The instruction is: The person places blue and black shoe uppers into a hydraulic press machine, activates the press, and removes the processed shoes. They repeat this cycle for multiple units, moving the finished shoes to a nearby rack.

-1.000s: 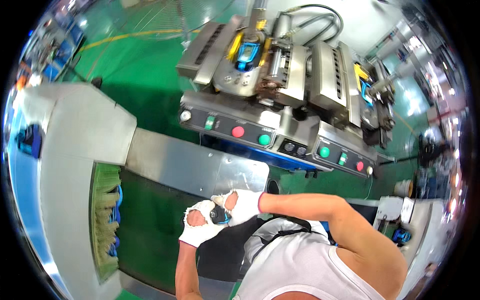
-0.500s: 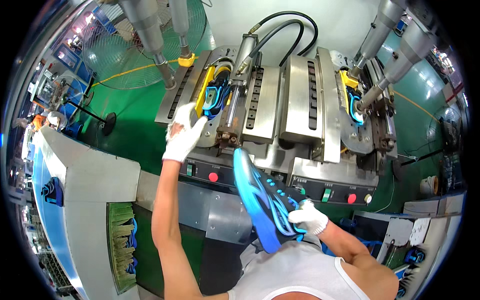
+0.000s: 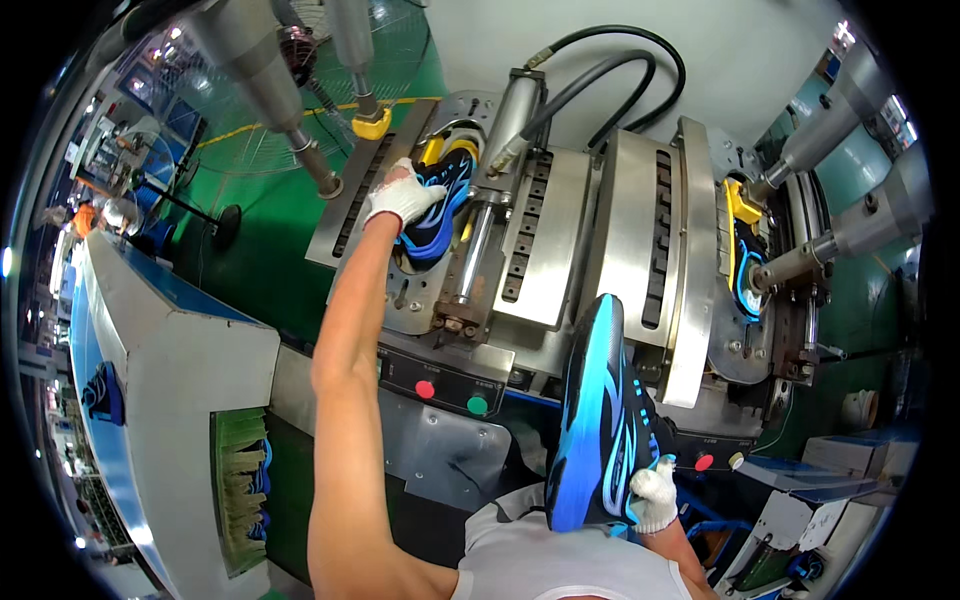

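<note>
My right hand (image 3: 653,497), in a white knit glove, grips a black and blue sports shoe (image 3: 598,430) by its collar end. That shoe is held up close to my body, toe away from me, with its blue-gradient sole side facing left. Far forward on the left, my gloved left hand (image 3: 405,197) is closed on a second black and blue shoe (image 3: 440,212), its thumb across the upper. This shoe lies in the left station of a metal press (image 3: 407,315), against a yellow pad (image 3: 432,152). Its fingertips are partly hidden.
In the right station another shoe (image 3: 746,270) sits under metal rams beside a yellow block (image 3: 741,202). Red button (image 3: 425,389) and green button (image 3: 477,405) line the front panel. A white conveyor housing (image 3: 185,350) with a bristle curtain (image 3: 240,490) stands left. Black hoses (image 3: 640,70) arch behind.
My left hand has moved forward and closed on the shoe in the left station, which now shows more fully. The shoe in my right hand has swung right and more upright. The view has shifted.
</note>
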Demonstrator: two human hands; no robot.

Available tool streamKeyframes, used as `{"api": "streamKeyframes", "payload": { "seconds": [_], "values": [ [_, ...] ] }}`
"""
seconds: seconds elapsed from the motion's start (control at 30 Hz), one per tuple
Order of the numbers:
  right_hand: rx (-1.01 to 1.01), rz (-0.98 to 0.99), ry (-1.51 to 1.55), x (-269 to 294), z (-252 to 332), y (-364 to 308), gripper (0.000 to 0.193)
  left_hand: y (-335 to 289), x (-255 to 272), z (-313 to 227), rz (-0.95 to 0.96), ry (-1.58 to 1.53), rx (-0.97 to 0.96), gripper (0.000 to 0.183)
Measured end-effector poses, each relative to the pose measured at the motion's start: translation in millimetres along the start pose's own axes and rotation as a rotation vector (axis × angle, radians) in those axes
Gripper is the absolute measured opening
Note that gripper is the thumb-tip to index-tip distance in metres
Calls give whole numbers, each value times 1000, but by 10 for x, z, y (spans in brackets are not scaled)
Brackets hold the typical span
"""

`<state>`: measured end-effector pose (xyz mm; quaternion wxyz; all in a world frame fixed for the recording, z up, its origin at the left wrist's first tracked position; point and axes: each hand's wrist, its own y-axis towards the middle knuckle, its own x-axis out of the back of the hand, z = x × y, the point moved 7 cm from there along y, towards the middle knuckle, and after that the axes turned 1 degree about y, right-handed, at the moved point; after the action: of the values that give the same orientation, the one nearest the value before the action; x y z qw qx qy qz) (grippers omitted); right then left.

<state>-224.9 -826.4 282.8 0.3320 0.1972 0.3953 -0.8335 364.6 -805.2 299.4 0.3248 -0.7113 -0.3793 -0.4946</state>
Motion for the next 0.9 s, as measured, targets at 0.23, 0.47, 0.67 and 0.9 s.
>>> {"api": "streamKeyframes", "payload": {
  "seconds": [0.23, 0.47, 0.67, 0.9],
  "values": [
    [-22, 82, -66, -1245, 101, 616, 41, -1624, 1092, 514, -270, -282, -48, 77],
    [-72, 304, -128, -3026, -59, 2487, 19, -3803, 730, 1618, -336, -609, 223, 63],
    [222, -135, -713, -3226, -57, 4095, 17, -4964, -418, 2475, -56, -408, 685, 65],
    [616, -95, -2079, -3409, -605, 4935, 15, -5348, -965, 2636, -96, -447, 839, 67]
  ]
}}
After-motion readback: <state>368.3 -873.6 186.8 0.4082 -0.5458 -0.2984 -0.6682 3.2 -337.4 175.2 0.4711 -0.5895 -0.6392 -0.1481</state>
